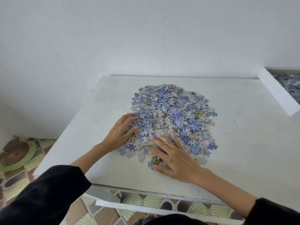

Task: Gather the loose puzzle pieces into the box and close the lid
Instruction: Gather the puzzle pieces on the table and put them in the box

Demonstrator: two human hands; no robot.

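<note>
A heap of loose puzzle pieces (172,117) — blue faces and grey patterned backs mixed together — is sitting on a white tabletop (243,151), and everything here is placed from that heap. Far to its left and lower in the frame, a round brown object (16,153) with a pale green rim is lying on fan-patterned floor tiles (40,143). Closer to the heap, a black sleeve (48,192) is reaching in from the lower left. The left hand (120,132) is resting against the heap's left edge, its fingers spread and gently curved, the fingertips lying on the outermost pieces; it is gripping nothing. At the heap's near edge the right hand (175,158) is lying palm down, its fingers straight and fanned wide, covering several pieces and pressing on them rather than holding any. A few single pieces are straying just outside the heap's near-left edge. Behind the heap a plain white wall (146,38) is filling the background. Well to the heap's right, at the frame's edge, the white puzzle box (279,93) is sitting at a slant, partly cut off — more blue pieces (290,85) are showing inside it.
</note>
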